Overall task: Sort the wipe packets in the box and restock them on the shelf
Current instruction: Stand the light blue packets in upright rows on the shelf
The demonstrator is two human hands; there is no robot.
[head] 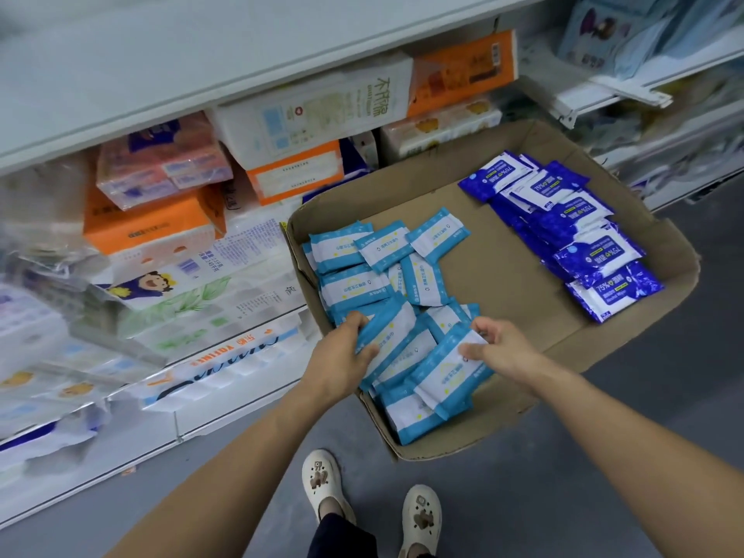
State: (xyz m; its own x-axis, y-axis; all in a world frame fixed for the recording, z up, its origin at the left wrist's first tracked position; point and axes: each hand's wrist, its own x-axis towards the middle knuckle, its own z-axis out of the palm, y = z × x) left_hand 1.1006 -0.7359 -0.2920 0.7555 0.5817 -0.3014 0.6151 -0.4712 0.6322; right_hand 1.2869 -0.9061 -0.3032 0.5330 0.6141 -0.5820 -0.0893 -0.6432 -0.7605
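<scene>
Grey shop flooring carries a shallow cardboard box [499,259], pushed up against a low shelf [169,420] crowded with tissue and paper-goods packs [153,223]. Inside the box the sorting looks largely done — dark blue wipe packets [571,231] lie heaped along the far right side, light blue wipe packets [386,300] along the left and near side, with bare cardboard between the two groups. The left hand [342,356] grips the left end of a light blue packet at the near pile, fingers [358,321] curled over its edge. The right hand [499,348] pinches the right end of a neighbouring light blue packet [447,368], thumb and fingers closed on it. These packets lie slantwise, long axes running near-left to far-right, directly under both hands — so gathering them into a stack for the shelf, which lies to the left, probably falls first to the left hand.
</scene>
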